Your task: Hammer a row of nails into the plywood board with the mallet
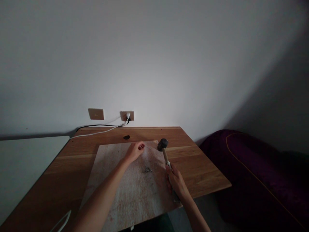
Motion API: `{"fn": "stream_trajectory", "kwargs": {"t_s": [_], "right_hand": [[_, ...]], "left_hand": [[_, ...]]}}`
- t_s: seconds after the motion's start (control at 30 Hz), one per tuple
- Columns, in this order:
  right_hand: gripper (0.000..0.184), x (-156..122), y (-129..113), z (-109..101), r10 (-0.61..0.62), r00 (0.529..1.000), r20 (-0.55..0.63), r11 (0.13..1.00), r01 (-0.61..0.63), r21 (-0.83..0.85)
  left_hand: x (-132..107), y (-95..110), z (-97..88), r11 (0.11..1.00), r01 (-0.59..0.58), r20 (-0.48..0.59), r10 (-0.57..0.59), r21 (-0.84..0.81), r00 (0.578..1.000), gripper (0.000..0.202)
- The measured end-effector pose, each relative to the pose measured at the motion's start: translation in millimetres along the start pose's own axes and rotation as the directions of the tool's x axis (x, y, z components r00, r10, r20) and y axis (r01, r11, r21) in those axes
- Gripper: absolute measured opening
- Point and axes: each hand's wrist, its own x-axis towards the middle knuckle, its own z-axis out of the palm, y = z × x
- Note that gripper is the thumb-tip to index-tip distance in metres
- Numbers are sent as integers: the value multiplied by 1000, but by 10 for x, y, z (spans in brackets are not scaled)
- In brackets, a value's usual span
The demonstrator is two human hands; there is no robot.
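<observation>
My right hand (177,183) grips the wooden handle of a hammer (163,146), whose dark head is raised over the far right corner of a pale worn board (127,193). My left hand (135,150) rests at the board's far edge with its fingers pinched together; what they hold is too small to make out. The hammer head hangs just right of that hand. A small heap of nails (147,169) lies on the board between my two hands.
The board lies on a wooden table (72,164) against a white wall. Wall sockets (126,115) with a white cable (98,132) and a black cable sit behind it. A dark purple seat (253,174) is at right, a white surface (21,161) at left.
</observation>
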Motion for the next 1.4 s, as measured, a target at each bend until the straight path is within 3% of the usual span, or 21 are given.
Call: {"fn": "stream_trajectory", "kwargs": {"t_s": [0.27,0.8,0.93,1.07,1.23,1.4], "right_hand": [[53,14,57,3,-13,1000,-10,1000,13,1],[49,17,89,-1,-2,1000,-5,1000,2,-9],[50,14,74,-9,-11,1000,4,1000,11,-4],[51,-47,-107,20,-36,999,14,999,36,5],[50,-99,-398,182,-81,989,127,996,75,51],[44,-52,-394,333,-115,958,264,990,132,-50]], "left_hand": [[-5,9,9,1000,-10,20,9,26,1000,4],[5,2,12,999,-12,-41,13,35,999,6],[4,-1,-1,997,-39,-3,39,71,999,3],[-9,-11,1,989,-42,50,35,140,998,14],[-24,-49,48,978,18,-17,-15,210,1000,53],[-19,-47,55,980,64,-41,-57,186,998,50]]}}
